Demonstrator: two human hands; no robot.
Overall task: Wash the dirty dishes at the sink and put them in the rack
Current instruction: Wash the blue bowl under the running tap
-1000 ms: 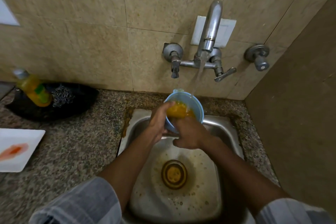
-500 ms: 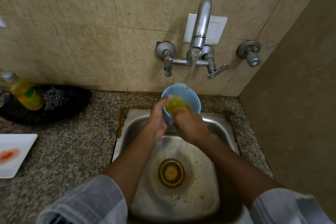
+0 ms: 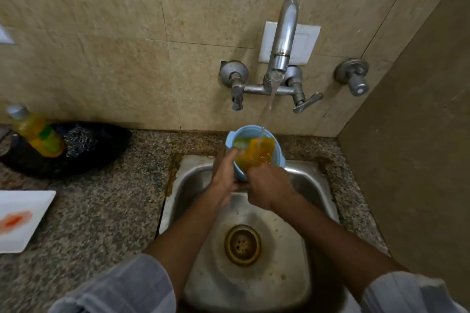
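The bowl (image 3: 237,136) is pale blue; the sponge (image 3: 255,154) inside it is orange-yellow. The sink (image 3: 315,185) is dull steel with a brassy drain (image 3: 242,245). The counter (image 3: 101,211) is speckled granite — grey, black, tan. Far left, a yellow bottle (image 3: 38,134) with a green label; near left, a white plate (image 3: 23,221) smeared red — the sleeves (image 3: 122,290) are grey checked.

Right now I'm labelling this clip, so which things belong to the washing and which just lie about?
In use: blue bowl, held by the left hand; yellow sponge, worked by the right hand; running tap; sink.

Lying about: stained white plate, soap bottle, steel scrubber, black dish.
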